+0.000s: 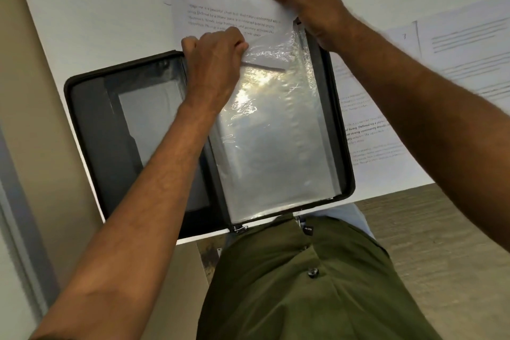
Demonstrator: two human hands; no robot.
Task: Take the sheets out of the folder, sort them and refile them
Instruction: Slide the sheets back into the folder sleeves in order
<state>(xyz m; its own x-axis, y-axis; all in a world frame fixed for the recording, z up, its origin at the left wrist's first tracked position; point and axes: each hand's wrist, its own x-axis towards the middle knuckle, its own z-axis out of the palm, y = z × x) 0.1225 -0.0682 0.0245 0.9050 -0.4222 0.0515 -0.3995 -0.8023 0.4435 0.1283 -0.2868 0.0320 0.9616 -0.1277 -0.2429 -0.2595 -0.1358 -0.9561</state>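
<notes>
A black zip folder (pixel 91 124) lies open on the white table (pixel 91 22). Its right half holds glossy clear plastic sleeves (pixel 276 132). A printed sheet (pixel 229 0) sticks out of the top of the uppermost sleeve, with most of it above the folder's far edge. My right hand (pixel 314 5) pinches the sheet's right edge, thumb on the text. My left hand (pixel 215 63) grips the sleeve's top edge at the mouth, fingers curled over it. The sheet's lower end is inside the sleeve.
Several other printed sheets (pixel 463 47) lie on the table to the right of the folder, one (pixel 367 130) tucked beside its right edge. The table's near edge runs just under the folder. My green shirt (pixel 303 284) and wood floor (pixel 441 243) are below.
</notes>
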